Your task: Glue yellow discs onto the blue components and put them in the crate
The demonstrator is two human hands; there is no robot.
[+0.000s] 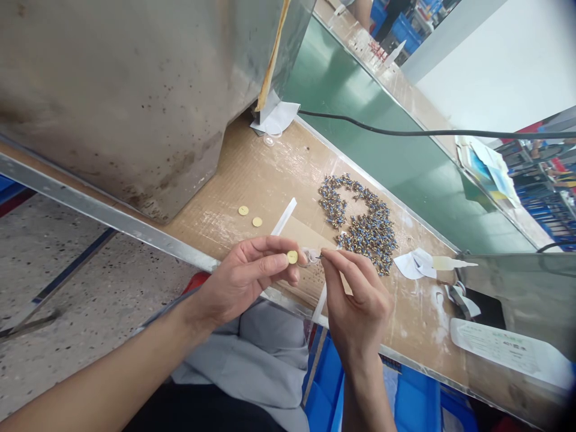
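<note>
Left hand (245, 277): fingers grasp a yellow disc (292, 257) by its edge, the flat face turned up, probably to keep it in clear view.
Right hand (357, 303): fingertips pinch a tiny pin (320, 257), its tip just beside the disc.
Place: both are held above the near edge of the table (252, 174).
Pile of small parts (362, 228): near the right hand, within easy reach.
Spare discs (243, 210): two lie flat on the table.

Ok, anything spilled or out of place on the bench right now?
Nothing damaged. Two loose discs lie away from the yellow disc in the left hand. The blue-and-gold parts sit in an uncontained heap, and white smears mark the bench by the glue tube.
</note>
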